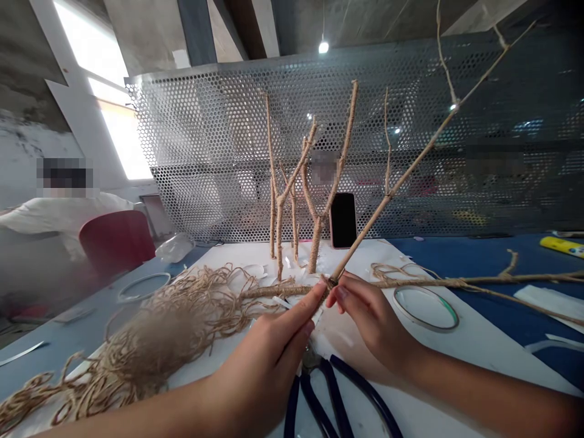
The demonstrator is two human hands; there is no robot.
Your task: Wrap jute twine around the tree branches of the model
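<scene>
A long forked branch [406,176] slants up to the far right. Near its lower end it is gripped by my left hand [269,353], thumb and forefinger closed on it. My right hand [369,313] pinches the same spot, fingertips pressed together against the branch; some dark binding shows there, too small to make out. Behind my hands lies a second branch [420,282] wrapped in twine. To the left spreads a big tangled heap of jute twine [191,310]. Beneath my hands rest dark-blue-handled pliers or cutters [335,389], partly hidden by my left hand.
Several twine-wrapped branches [314,243] stand upright at the back, beside a phone [343,220]. A tape ring [456,317] lies right, another ring [119,296] left. Behind rises a perforated metal screen [205,140]. A person [59,225] sits far left near a red chair [117,243].
</scene>
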